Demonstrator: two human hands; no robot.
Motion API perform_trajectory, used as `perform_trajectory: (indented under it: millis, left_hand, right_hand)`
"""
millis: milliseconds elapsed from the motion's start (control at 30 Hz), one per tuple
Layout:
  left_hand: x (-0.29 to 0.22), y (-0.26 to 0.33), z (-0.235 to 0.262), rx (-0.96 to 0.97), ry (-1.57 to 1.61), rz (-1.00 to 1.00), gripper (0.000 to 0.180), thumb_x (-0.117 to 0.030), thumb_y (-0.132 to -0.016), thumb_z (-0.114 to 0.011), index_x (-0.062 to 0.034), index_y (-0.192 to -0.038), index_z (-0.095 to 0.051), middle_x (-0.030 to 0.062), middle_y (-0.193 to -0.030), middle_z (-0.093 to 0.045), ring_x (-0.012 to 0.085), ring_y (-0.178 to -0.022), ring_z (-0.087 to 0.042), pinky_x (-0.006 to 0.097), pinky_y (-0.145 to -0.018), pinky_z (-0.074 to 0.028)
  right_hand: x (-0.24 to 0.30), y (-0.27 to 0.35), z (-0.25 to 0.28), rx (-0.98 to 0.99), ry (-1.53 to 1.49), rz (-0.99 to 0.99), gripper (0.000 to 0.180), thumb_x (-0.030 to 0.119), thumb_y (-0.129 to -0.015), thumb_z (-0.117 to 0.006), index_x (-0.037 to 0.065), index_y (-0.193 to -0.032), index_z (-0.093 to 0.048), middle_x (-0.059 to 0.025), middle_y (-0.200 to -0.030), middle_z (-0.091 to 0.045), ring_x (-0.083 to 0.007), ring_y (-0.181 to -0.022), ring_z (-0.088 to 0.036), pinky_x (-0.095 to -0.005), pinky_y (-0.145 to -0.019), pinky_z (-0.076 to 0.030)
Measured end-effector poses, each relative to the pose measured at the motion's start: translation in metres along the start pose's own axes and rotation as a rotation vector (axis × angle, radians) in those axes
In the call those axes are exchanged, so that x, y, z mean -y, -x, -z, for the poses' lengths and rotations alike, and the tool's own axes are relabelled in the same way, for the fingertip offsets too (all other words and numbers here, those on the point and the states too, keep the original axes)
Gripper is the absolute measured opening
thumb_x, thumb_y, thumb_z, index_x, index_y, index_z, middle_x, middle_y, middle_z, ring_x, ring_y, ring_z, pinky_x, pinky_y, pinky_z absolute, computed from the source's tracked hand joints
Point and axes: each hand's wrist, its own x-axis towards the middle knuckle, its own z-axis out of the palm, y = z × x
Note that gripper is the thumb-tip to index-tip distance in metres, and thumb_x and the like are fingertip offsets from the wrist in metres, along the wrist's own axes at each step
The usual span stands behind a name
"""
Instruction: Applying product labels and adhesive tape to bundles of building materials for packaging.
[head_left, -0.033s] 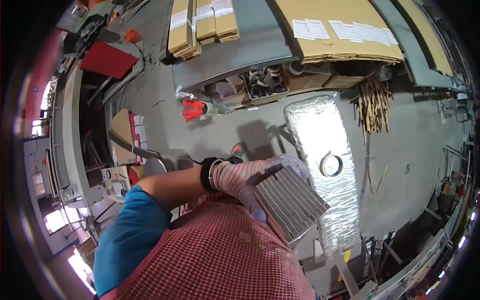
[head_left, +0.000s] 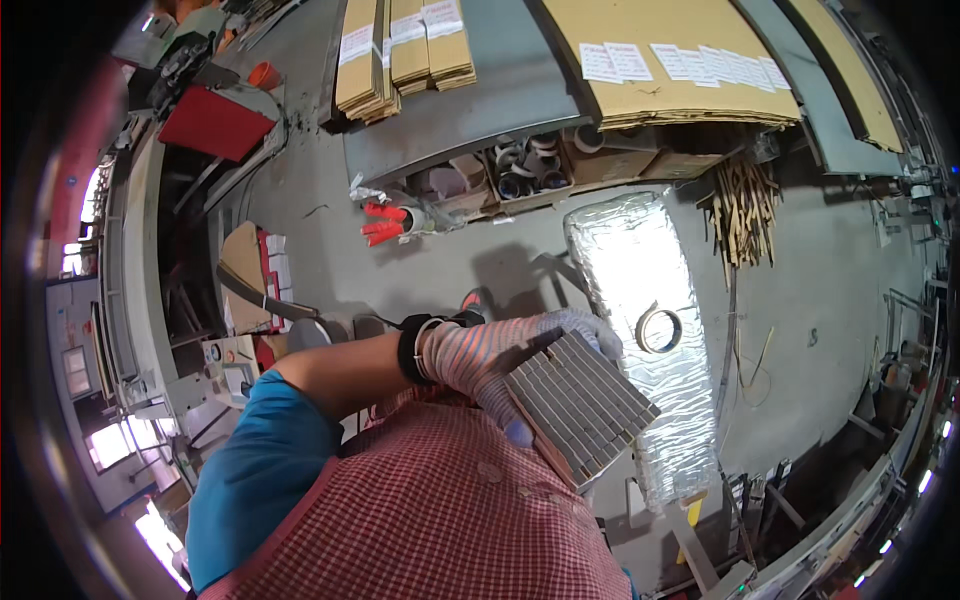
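My left hand (head_left: 500, 365), in a striped knit glove with bluish fingertips, is closed around a block of grey strips (head_left: 585, 405). Its upper face shows parallel rows divided into short segments, and a reddish-brown side faces my body. The thumb presses the near side while the other fingers reach over the far edge. What the strips are made of I cannot tell. Just beyond the block is a long foil-covered bench (head_left: 675, 440), with a roll of tape (head_left: 659, 330) lying on it. My right hand does not show.
A grey table (head_left: 500, 60) across the far side carries cardboard stacks (head_left: 680, 50) with white labels. Under it are boxes of rolls (head_left: 525, 165) and red-handled tools (head_left: 385, 222). Brown strips (head_left: 745, 210) hang at the right. A red panel (head_left: 215, 122) stands far left.
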Motion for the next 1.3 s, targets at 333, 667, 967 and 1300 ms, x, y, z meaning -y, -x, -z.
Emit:
perform_trajectory:
  millis: [333, 667, 967, 1300]
  left_hand:
    - [0.066, 0.015, 0.139, -0.885, -0.274, 0.080, 0.058, -0.035, -0.095, -0.065, 0.0020, -0.137, -0.052, 0.0084, -0.124, -0.066, 0.0152, -0.111, -0.060, 0.031, -0.100, -0.045]
    - [0.305, 0.103, 0.106, -0.811, 0.732, 0.948, 0.063, -0.053, -0.090, -0.067, -0.0055, -0.131, -0.058, 0.0077, -0.120, -0.068, 0.0210, -0.112, -0.064, 0.035, -0.101, -0.048]
    - [0.105, 0.067, 0.110, -0.827, 1.038, 0.990, 0.061, -0.056, -0.092, -0.060, -0.0071, -0.129, -0.058, 0.0129, -0.124, -0.065, 0.0294, -0.106, -0.066, 0.049, -0.094, -0.053]
    - [0.250, 0.083, 0.057, -0.727, 0.662, 0.926, 0.060, -0.048, -0.105, -0.042, 0.0023, -0.134, -0.053, 0.0127, -0.127, -0.064, 0.0256, -0.112, -0.065, 0.039, -0.098, -0.050]
  right_hand:
    - [0.035, 0.097, 0.163, 0.319, -0.321, 0.060, 0.072, 0.043, -0.067, -0.080, 0.001, -0.122, -0.057, -0.0164, -0.122, -0.065, -0.0309, -0.115, -0.062, -0.0413, -0.099, -0.048]
    - [0.338, 0.066, 0.396, 0.839, -0.894, -0.081, 0.040, 0.027, -0.100, -0.059, 0.003, -0.132, -0.058, -0.0099, -0.128, -0.062, -0.0224, -0.117, -0.060, -0.0352, -0.101, -0.049]
    - [0.470, 0.088, 0.510, 0.820, -1.223, -0.232, 0.050, 0.042, -0.101, -0.054, 0.003, -0.133, -0.054, -0.0122, -0.114, -0.068, -0.0208, -0.097, -0.067, -0.0334, -0.090, -0.053]
    - [0.399, 0.043, 0.400, 0.891, -1.075, -0.337, 0.045, 0.030, -0.102, -0.052, 0.005, -0.140, -0.047, -0.0096, -0.120, -0.063, -0.0221, -0.105, -0.064, -0.0360, -0.092, -0.054]
